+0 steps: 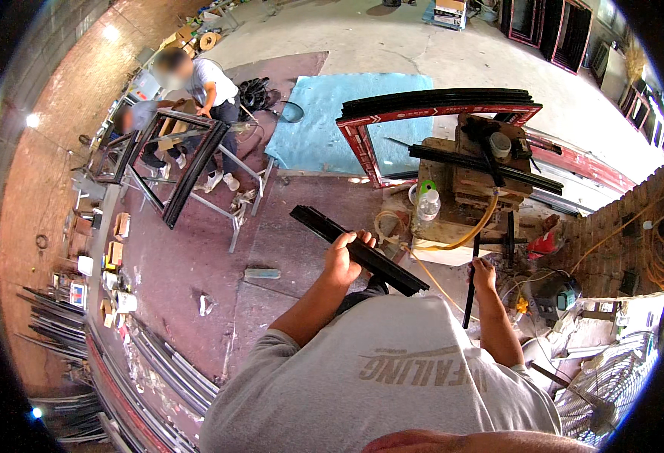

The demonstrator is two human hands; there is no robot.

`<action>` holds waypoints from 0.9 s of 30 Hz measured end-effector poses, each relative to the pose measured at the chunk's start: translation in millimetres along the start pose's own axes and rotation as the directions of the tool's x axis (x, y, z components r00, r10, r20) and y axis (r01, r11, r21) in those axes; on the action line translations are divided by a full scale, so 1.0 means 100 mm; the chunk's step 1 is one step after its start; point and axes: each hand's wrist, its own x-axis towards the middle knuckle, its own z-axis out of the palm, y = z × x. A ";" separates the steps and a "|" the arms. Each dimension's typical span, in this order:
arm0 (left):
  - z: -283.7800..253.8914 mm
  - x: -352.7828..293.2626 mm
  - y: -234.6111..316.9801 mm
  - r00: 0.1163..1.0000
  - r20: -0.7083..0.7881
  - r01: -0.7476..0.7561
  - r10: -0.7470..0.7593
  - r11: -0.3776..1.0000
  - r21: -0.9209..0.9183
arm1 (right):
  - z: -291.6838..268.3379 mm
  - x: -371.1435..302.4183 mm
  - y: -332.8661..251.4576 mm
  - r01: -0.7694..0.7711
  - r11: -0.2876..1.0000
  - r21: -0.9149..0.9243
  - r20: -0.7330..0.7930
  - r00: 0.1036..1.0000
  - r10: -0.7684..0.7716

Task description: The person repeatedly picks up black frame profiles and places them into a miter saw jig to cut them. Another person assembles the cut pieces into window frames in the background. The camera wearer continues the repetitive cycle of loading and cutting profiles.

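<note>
My left hand (343,259) is closed around a short, thick black frame profile (394,273), which lies slantwise in front of my body. Its far end points up and left. On the right, my right hand (484,273) grips a thin black strip (470,296) that stands nearly upright beside the workbench. Ahead of my hands is a wooden workbench (441,235) with a small machine (490,140) on it. A long black profile (483,167) rests across that machine. A see-through plastic bottle (428,205) stands at the bench's left side.
Behind the bench stands a red frame (360,151) with black profiles (437,100) on top. A yellow hose (471,240) crosses the bench front. A wire fan guard (611,392) is at lower right. At left, two people work at a black frame (196,174) on metal trestles.
</note>
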 end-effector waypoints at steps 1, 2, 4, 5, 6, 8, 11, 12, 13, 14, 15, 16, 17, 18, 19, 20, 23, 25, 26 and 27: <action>-0.04 0.02 0.00 1.000 0.000 -0.008 0.008 1.000 -0.008 | 0.02 -0.03 -0.02 -0.003 1.000 0.017 -0.008 1.000 0.003; -0.11 0.06 -0.02 1.000 0.000 -0.016 0.016 1.000 -0.016 | -0.02 0.02 0.04 0.016 0.999 0.033 0.025 1.000 -0.017; -0.14 0.04 -0.02 1.000 -0.016 -0.027 0.027 0.999 -0.024 | -0.01 0.00 0.03 0.014 1.000 0.026 0.023 1.000 -0.014; -0.15 0.03 -0.02 0.999 -0.029 -0.031 0.030 0.999 -0.023 | 0.00 0.00 0.03 0.012 1.000 0.023 0.023 1.000 -0.013; -0.14 0.02 -0.01 0.999 -0.040 -0.035 0.034 0.999 -0.022 | 0.00 0.03 0.05 0.036 0.999 0.019 0.032 0.999 -0.037; -0.19 0.05 -0.02 0.999 0.018 -0.030 0.031 0.999 -0.021 | -0.03 0.07 0.09 0.038 0.999 0.032 0.031 0.999 -0.039; -0.23 0.02 -0.03 0.998 0.043 -0.036 0.037 0.999 -0.028 | -0.02 0.05 0.10 0.044 0.999 0.030 0.041 0.998 -0.045; -0.22 0.02 -0.02 0.998 0.046 -0.038 0.040 0.999 -0.031 | -0.02 0.04 0.09 0.050 0.998 0.028 0.042 0.998 -0.051; -0.22 0.03 -0.02 0.998 0.059 -0.035 0.037 0.999 -0.028 | -0.04 0.06 0.14 0.062 0.998 0.006 0.036 0.997 -0.063; -0.21 0.04 -0.02 0.997 0.073 -0.032 0.034 0.999 -0.025 | -0.07 0.09 0.24 0.075 0.997 -0.014 0.029 0.997 -0.075; -0.21 0.03 -0.02 0.996 0.082 -0.033 0.035 0.999 -0.023 | -0.06 0.05 0.27 0.086 0.996 -0.036 0.027 0.996 -0.085; -0.20 0.02 -0.01 0.997 0.074 -0.031 0.032 0.999 -0.019 | -0.06 -0.04 0.27 0.030 0.999 -0.021 0.039 0.999 -0.029; -0.20 0.00 0.00 0.997 0.066 -0.028 0.029 0.999 -0.015 | -0.09 -0.07 0.35 0.067 0.997 -0.023 0.047 0.997 -0.066; -0.18 0.00 0.00 0.998 0.061 -0.025 0.025 1.000 -0.013 | -0.16 -0.10 0.47 0.108 0.994 -0.025 0.052 0.993 -0.107; -0.19 0.01 0.00 0.998 0.052 -0.029 0.030 0.999 -0.014 | -0.23 -0.12 0.62 0.147 0.989 -0.027 0.058 0.988 -0.145; -0.19 0.03 -0.02 0.999 0.047 -0.023 0.024 1.000 -0.012 | -0.34 -0.03 0.89 0.374 0.916 -0.146 0.060 0.927 -0.369; -0.31 0.00 -0.02 0.999 0.013 -0.044 0.045 0.999 -0.014 | -0.45 -0.46 0.69 0.150 0.922 -0.357 0.112 0.987 -0.117; -0.27 0.02 -0.05 0.999 0.028 -0.022 0.022 1.000 0.004 | -0.81 -0.30 1.24 0.216 0.767 -0.604 0.097 0.975 -0.199; -0.25 0.03 -0.06 0.999 0.035 -0.013 0.013 1.000 0.015 | -1.00 -0.21 1.44 0.248 0.696 -0.673 0.130 0.967 -0.219; -0.25 0.03 -0.07 0.999 0.038 -0.012 0.011 1.000 0.028 | -1.03 -0.24 1.45 0.283 0.619 -0.733 0.173 0.957 -0.233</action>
